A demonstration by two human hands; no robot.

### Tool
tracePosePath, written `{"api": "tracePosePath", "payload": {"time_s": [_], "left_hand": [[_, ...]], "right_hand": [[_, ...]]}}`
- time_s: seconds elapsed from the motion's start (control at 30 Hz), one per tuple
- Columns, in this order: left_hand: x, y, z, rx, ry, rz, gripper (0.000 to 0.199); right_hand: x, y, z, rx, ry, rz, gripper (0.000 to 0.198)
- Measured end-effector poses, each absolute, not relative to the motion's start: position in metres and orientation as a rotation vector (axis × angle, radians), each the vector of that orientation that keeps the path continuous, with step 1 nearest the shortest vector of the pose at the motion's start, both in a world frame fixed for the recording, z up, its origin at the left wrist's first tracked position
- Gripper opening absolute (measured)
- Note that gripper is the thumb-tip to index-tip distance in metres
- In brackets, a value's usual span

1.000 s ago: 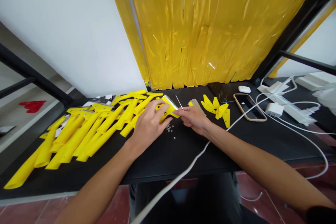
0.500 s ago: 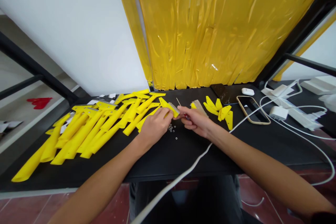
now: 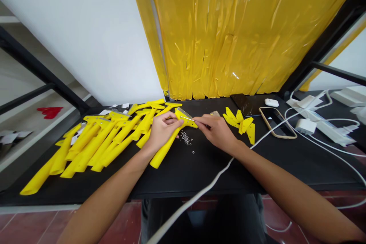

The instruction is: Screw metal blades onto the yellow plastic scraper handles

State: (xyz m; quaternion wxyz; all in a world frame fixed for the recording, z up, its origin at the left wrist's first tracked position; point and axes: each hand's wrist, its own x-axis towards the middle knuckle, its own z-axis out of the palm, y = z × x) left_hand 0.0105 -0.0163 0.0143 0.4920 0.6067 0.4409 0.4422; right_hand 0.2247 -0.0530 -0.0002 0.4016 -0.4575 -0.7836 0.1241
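My left hand (image 3: 162,127) is closed on the head of a yellow scraper (image 3: 163,150), its tubular handle slanting down toward me. A metal blade edge shows at the top of that head. In my right hand (image 3: 219,130) is a slim screwdriver (image 3: 188,118), its shaft pointing left with the tip at the scraper's head; the fingers hide its grip. Below the head lie small loose screws and nuts (image 3: 186,138) on the black tabletop (image 3: 206,171). Several flat yellow plates (image 3: 245,124) rest right of my right hand. A metal piece (image 3: 215,113) is mostly hidden behind that hand.
Many yellow scrapers (image 3: 88,148) are heaped on the left. At the right are a phone (image 3: 278,122), a dark glossy tablet-like slab (image 3: 246,105), a white earbud case (image 3: 271,102) and a power strip (image 3: 331,126). A white cable (image 3: 200,195) crosses in front of me.
The scraper has turned so its handle points toward me. My left hand has shifted its hold, and the screwdriver has swung from pointing up to lying across the scraper's head.
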Motion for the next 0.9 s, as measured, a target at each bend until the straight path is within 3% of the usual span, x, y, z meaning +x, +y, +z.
{"api": "tracePosePath", "payload": {"time_s": [0.9], "left_hand": [[0.013, -0.017, 0.02, 1.23, 1.035, 0.964, 0.031]], "right_hand": [[0.223, -0.052, -0.004, -1.068, -2.04, 0.31, 0.035]]}}
